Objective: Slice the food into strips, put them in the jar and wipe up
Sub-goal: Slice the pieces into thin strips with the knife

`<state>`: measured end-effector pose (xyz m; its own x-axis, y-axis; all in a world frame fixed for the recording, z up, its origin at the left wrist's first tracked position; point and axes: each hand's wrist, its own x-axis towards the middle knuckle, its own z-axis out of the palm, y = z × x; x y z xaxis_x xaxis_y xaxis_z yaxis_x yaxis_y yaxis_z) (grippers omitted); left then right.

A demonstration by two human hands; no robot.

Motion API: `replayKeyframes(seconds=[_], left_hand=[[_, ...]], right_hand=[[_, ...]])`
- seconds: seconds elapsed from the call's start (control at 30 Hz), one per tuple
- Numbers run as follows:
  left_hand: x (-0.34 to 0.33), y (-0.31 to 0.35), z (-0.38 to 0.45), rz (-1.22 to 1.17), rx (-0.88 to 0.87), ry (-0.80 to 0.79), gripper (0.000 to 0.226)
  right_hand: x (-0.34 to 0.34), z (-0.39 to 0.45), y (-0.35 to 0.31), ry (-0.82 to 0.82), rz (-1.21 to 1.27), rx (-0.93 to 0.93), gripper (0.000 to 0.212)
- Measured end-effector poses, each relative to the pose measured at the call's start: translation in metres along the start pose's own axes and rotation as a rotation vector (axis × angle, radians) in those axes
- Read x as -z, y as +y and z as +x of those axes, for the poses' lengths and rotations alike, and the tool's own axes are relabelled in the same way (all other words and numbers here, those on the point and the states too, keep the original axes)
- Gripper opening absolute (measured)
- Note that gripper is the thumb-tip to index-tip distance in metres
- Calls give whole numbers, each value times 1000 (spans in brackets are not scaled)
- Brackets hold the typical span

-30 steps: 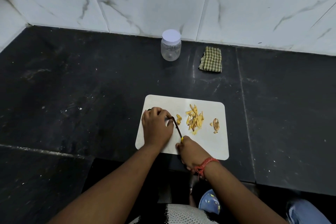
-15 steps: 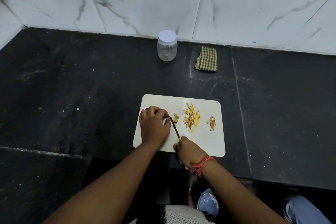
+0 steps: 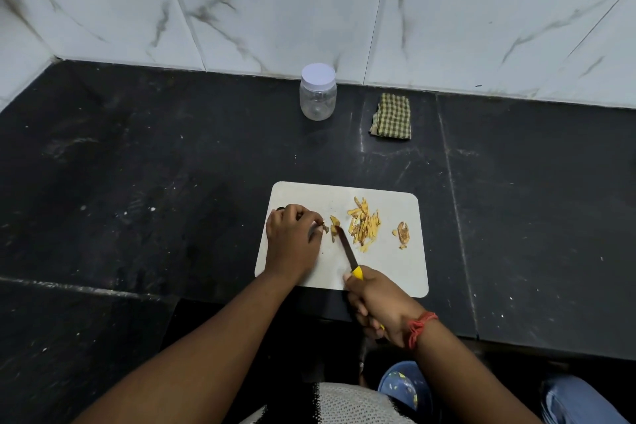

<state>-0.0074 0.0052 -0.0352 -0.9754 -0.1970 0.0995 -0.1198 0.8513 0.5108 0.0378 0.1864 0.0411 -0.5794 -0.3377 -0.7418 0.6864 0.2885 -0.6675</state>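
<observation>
A white cutting board (image 3: 385, 272) lies on the black counter. My left hand (image 3: 292, 241) rests on its left part, fingertips pinching a small dark scrap of food (image 3: 324, 226). My right hand (image 3: 378, 303) grips the yellow handle of a knife (image 3: 347, 249), whose dark blade tip touches a small yellow piece (image 3: 334, 225). A pile of yellow strips (image 3: 364, 225) lies mid-board, and brownish peel bits (image 3: 402, 234) lie to its right. The clear jar (image 3: 317, 92) with a white lid stands by the wall. A folded green checked cloth (image 3: 392, 116) lies to the jar's right.
White marble wall tiles (image 3: 275, 10) border the counter at the back and left. The black counter (image 3: 155, 182) has a front edge just below the board. A blue slipper (image 3: 406, 385) and a jeans-clad knee (image 3: 578, 399) show below.
The knife has swung right, away from my left hand, its tip now pushing a cut piece toward the pile. My left hand stays in place on the board.
</observation>
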Motion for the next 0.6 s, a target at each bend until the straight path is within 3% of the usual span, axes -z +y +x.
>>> replayKeyframes(seconds=[0.3,0.6], left_hand=[[-1,6,3,61,-58,7,11],[4,-6,1,21,-62,9,7]], right_hand=[[13,0,-10,47,40,95,31],[9,5,-8,101,-222,125,29]])
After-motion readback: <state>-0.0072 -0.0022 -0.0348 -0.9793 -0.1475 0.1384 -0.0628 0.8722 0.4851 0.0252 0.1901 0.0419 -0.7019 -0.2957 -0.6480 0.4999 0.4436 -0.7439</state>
